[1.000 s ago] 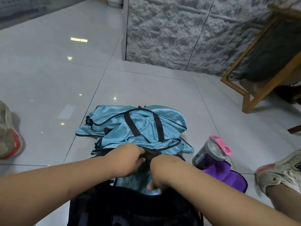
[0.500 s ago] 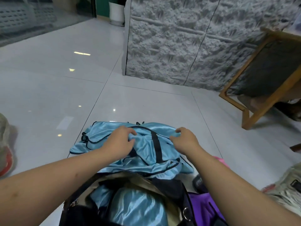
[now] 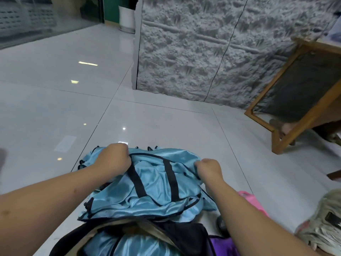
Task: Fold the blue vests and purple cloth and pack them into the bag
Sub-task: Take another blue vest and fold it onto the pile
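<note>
Left hand (image 3: 112, 159) and right hand (image 3: 209, 169) each gripped bunched vest (image 3: 153, 183) edges, its long axis spanning between them, bag (image 3: 186, 235) directly nearside.

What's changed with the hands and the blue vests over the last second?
Both hands left the bag's mouth and reached forward to the blue vests on the floor; the left hand and right hand now grip them. The bag stays open, with blue fabric inside.

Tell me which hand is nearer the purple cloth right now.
Right. The right hand grips the blue vest's right edge, on the same side as the purple cloth near the bag. The left hand grips the vest's far-left edge, farther away.
</note>
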